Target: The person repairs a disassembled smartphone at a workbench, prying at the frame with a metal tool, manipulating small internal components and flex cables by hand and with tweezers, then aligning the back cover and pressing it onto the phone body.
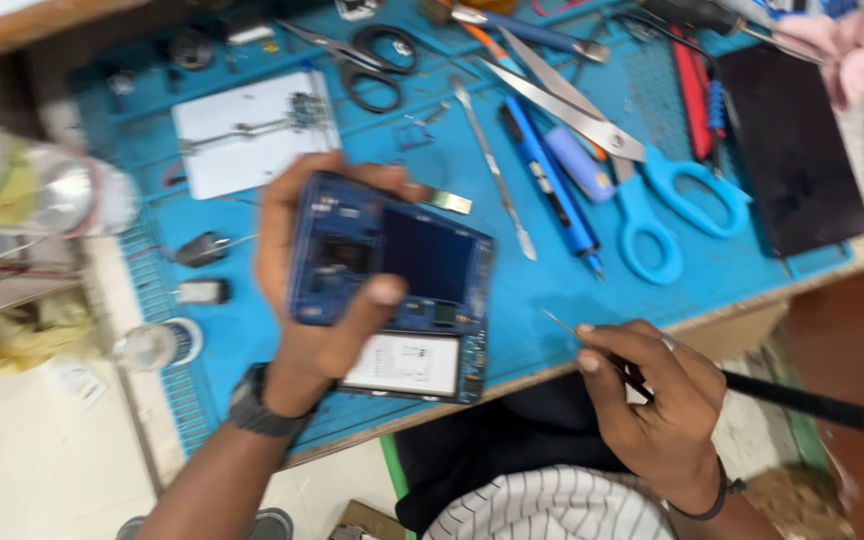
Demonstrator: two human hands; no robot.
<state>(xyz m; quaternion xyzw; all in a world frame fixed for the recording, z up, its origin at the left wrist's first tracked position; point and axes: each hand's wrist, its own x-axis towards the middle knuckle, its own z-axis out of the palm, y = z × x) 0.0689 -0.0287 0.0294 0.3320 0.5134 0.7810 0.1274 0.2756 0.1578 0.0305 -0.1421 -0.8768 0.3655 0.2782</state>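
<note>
- Over the blue work mat [572, 300], the left hand [317, 300] is clamped around an opened smartphone [392, 285], thumb pressed on its inner frame, back cover off, board and white battery showing.
- Right hand [652, 400], fingers pinched together on a thin screwdriver [592, 350], holds it just right of the phone, tip apart from it.
- Looks like a teardown mid-way; bringing the tip in would call for a steady phone and careful aim at a small screw.
- Blue-handled scissors [642, 190], black scissors [372, 65], a metal spudger [492, 165] and a blue pen tool [552, 185] lie well beyond.
- White screw tray [252, 135] sits behind the phone; dark panel [792, 150] far right.
- Motion blur hides the screws.
</note>
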